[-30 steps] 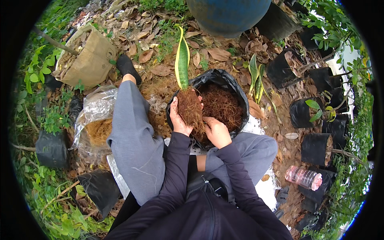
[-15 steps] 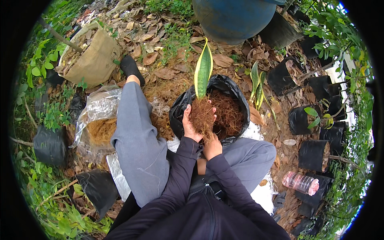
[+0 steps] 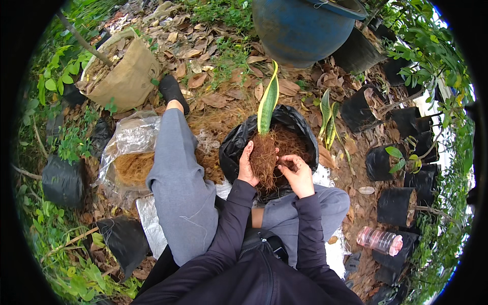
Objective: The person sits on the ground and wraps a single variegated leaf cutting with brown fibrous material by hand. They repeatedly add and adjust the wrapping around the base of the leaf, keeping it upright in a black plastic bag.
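Note:
My left hand [image 3: 248,165] is wrapped round the left side of a brown, fibrous root ball [image 3: 264,155]. From its top stands a single yellow-edged green leaf of a snake plant [image 3: 268,104], almost upright. My right hand [image 3: 298,175] is at the right side of the root ball, its fingers curled in a pinch on loose roots. Below and behind them is an open black plastic grow bag [image 3: 231,140] with brown fibrous material inside. The root ball covers part of the bag's opening, and my left fingertips are mostly hidden behind it.
Another snake plant [image 3: 326,114] stands right of the bag. At left lies clear plastic [image 3: 133,133] holding coconut fibre [image 3: 134,169]. A large blue pot [image 3: 300,35] and a beige planter bag [image 3: 122,76] are farther off. Black grow bags [image 3: 395,206] and a pink-tinted bottle [image 3: 378,240] are at right.
My right hand has moved up and right, from beneath the root ball to its right side. The plant has shifted slightly right and down in view, still in my left hand.

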`<state>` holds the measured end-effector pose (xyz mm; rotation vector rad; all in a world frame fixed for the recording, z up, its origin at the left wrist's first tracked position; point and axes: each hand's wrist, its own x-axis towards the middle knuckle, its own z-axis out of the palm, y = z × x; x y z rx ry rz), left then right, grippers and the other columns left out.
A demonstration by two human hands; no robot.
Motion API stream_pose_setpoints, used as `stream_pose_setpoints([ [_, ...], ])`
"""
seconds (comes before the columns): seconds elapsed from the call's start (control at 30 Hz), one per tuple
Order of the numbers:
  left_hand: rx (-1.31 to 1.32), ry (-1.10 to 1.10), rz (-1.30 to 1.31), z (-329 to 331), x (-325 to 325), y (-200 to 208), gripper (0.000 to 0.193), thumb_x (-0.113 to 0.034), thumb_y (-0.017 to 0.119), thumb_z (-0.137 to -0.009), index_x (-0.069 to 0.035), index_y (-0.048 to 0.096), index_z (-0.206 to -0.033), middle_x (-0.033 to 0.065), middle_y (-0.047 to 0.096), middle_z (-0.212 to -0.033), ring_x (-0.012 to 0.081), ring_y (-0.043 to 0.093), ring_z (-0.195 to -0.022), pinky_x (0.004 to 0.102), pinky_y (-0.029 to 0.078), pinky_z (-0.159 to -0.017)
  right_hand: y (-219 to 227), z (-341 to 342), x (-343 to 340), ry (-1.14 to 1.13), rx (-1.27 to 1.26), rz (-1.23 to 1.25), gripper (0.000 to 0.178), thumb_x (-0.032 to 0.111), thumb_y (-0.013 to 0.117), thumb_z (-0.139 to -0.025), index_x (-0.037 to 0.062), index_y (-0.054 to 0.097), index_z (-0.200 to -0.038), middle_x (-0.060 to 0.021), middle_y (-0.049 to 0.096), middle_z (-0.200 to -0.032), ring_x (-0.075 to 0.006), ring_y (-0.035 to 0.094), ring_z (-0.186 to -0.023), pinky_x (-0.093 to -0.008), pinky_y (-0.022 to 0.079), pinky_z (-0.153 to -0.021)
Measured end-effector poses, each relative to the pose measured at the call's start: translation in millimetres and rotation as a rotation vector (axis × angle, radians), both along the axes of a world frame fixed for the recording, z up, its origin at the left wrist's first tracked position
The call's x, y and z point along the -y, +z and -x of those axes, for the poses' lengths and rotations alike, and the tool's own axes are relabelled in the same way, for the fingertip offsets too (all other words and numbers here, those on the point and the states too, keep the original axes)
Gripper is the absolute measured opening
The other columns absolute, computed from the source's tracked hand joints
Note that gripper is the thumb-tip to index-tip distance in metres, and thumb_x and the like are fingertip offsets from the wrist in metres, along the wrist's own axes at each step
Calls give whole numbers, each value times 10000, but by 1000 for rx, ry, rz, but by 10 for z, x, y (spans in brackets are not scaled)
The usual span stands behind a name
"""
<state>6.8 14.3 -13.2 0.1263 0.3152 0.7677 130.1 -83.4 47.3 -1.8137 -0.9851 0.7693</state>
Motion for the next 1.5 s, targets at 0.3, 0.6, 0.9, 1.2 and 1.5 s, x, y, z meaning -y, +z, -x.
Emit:
stream_pose_setpoints([
  [0.3, -70, 68, 2, -61, 74, -42, 407, -369, 516, -972, -89, 551, -1266, 69, 618, -1209, 195, 608, -1079, 354, 490, -926, 458, 404, -276, 113, 365, -229, 323, -25, 578, -857, 19, 603, -1176, -184, 569, -1262, -322, 560, -1178, -372, 428, -1000],
  [0.6, -169, 85, -32, -106, 103, -113, 316, -186, 561, -947, -45, 563, -1229, 48, 629, -1143, 146, 610, -1022, 291, 490, -886, 243, 407, -303, 139, 521, -122, 561, 197, 588, -900, 74, 413, -1418, -181, 399, -1462, -376, 383, -1340, -468, 283, -1106],
  [0.9, -48, 24, -243, -102, 119, -47, 412, -200, 569, -931, -17, 497, -1293, 97, 606, -1207, 185, 606, -1079, 321, 492, -922, 400, 470, -143, 113, 652, -195, 476, 194, 646, -847, 58, 550, -1292, -148, 539, -1326, -355, 480, -1238, -441, 338, -1054],
  [1.2, -18, 26, -156, -101, 118, -11, 411, -160, 564, -929, -27, 495, -1313, 86, 608, -1198, 174, 616, -1049, 319, 504, -906, 375, 350, -313, 119, 537, -280, 340, 97, 569, -914, 57, 590, -1251, -150, 537, -1352, -375, 463, -1286, -430, 352, -1082],
  [1.5, -142, 81, -189, -110, 123, -151, 445, -371, 469, -1005, -39, 502, -1300, 86, 590, -1222, 184, 596, -1085, 326, 499, -906, 133, 330, -337, 172, 436, -345, 244, 105, 607, -883, 55, 645, -1118, -139, 561, -1328, -367, 449, -1310, -473, 325, -1099],
])
